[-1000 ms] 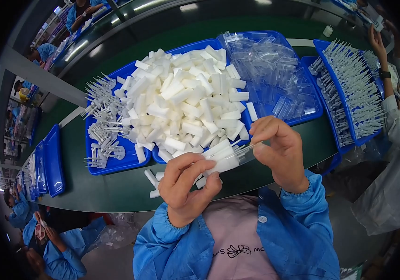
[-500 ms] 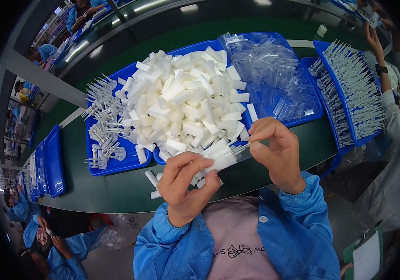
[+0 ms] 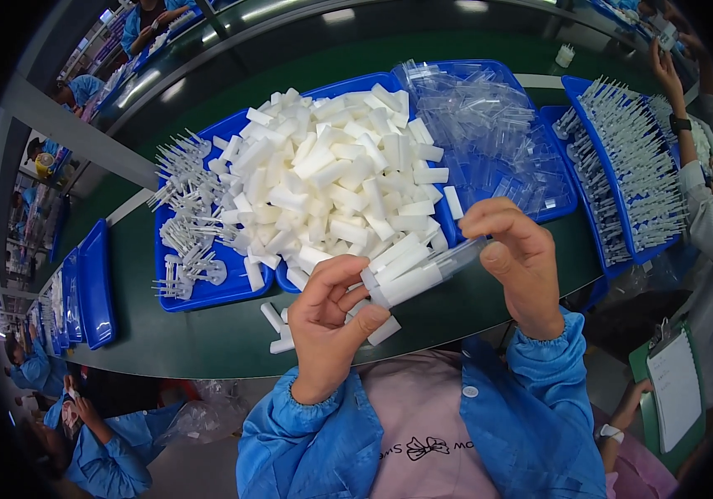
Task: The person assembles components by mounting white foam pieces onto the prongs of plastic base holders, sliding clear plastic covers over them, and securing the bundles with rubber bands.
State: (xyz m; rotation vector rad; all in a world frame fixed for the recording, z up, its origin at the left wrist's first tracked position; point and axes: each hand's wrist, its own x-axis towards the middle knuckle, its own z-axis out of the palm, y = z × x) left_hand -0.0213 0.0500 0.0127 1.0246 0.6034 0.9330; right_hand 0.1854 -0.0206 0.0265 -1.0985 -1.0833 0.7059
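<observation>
Left hand (image 3: 331, 312): I grip the clear base (image 3: 375, 288).
White rods (image 3: 413, 281): between my hands.
Right hand (image 3: 527, 262): curled at the clear sleeves (image 3: 459, 256); I cannot tell contact.
Alignment: I'd best keep sleeves straight along rods.

L grip (image 3: 327, 316) holds assy (image 3: 410, 279); R grip (image 3: 524, 266) at its clr end (image 3: 458, 256); wht pcs (image 3: 331, 170) piled.
</observation>
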